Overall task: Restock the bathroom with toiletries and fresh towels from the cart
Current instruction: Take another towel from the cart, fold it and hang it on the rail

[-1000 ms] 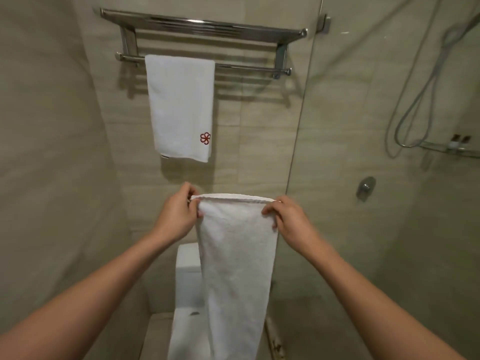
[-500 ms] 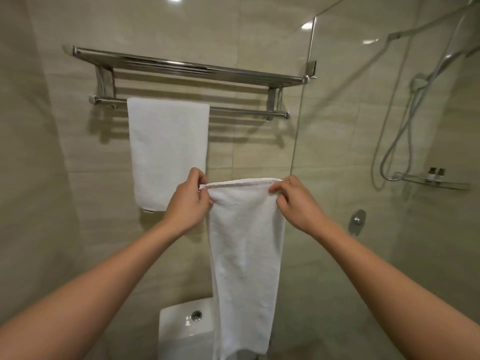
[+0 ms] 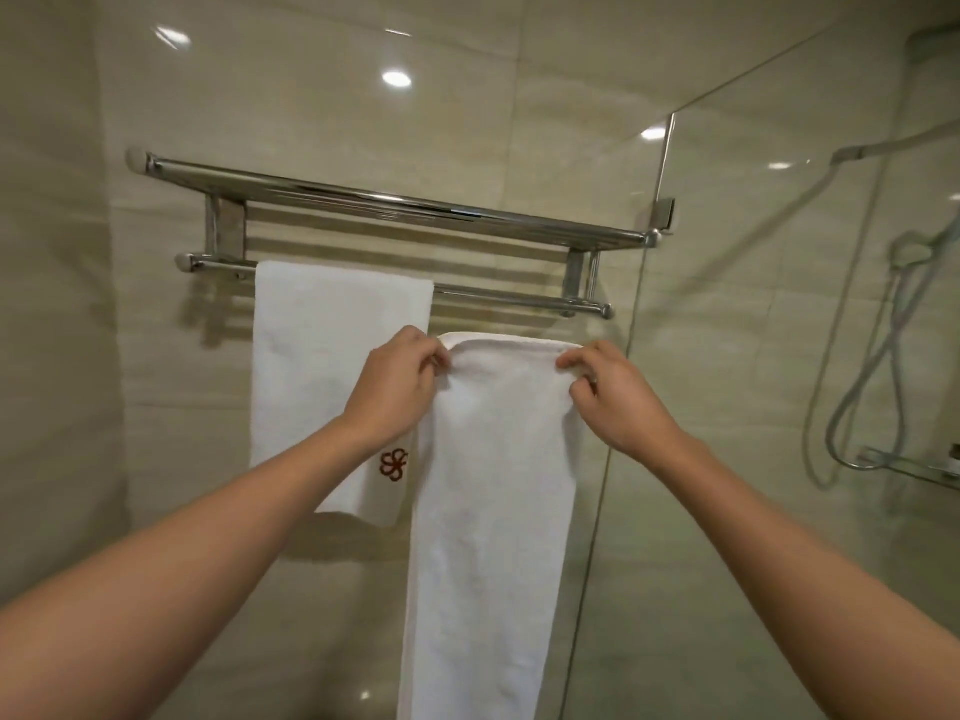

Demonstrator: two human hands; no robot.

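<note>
A long folded white towel (image 3: 493, 511) hangs from both my hands just below the chrome towel rack (image 3: 415, 207). My left hand (image 3: 392, 392) pinches its top left corner and my right hand (image 3: 618, 402) pinches its top right corner. The towel's top edge sits a little under the bare right part of the rack's lower bar (image 3: 519, 299). A second white towel with a red flower emblem (image 3: 322, 366) hangs over the left part of that bar, partly behind my left hand.
A glass shower partition (image 3: 644, 314) stands at the rack's right end. Behind the glass hang a shower hose (image 3: 862, 366) and a small shelf (image 3: 914, 467). Beige tiled walls enclose the left and back.
Both hands have lifted the towel closer to the lower bar. My view has tilted upward, so the toilet tank has dropped out of sight.
</note>
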